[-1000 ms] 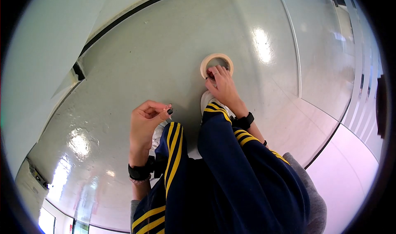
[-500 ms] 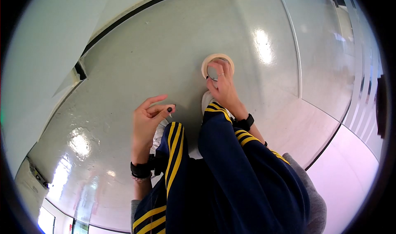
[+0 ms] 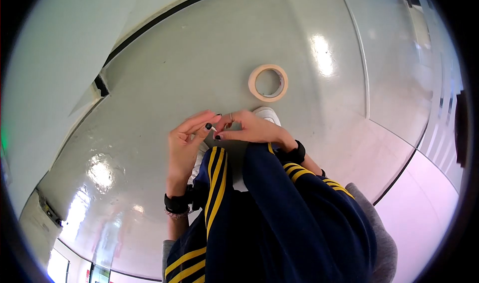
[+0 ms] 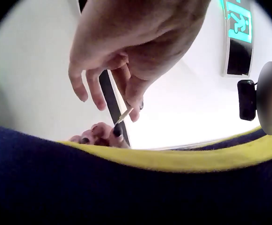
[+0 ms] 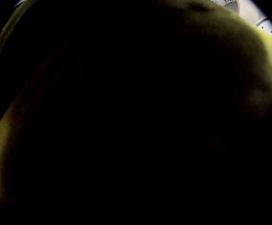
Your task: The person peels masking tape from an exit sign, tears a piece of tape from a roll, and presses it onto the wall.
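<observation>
In the head view, my left hand pinches a small pale strip between thumb and fingertips, in front of the left knee. My right hand meets it from the right, fingers curled, with thumb and fingertips at the strip's other end. The left wrist view shows the short cream strip running from the left fingertips down to a dark-nailed right fingertip. A roll of cream tape lies flat on the floor beyond the hands. Dark trouser fabric covers most of the right wrist view.
Grey glossy floor surrounds the tape roll. A white shoe stands just behind it. The navy, yellow-striped knees rise close below both hands. A wall runs along the left, and a glass partition on the right.
My right hand has left the tape roll and come back leftward to the left hand's fingertips. The roll stays on the floor. The left hand keeps its pinch on the pale strip.
</observation>
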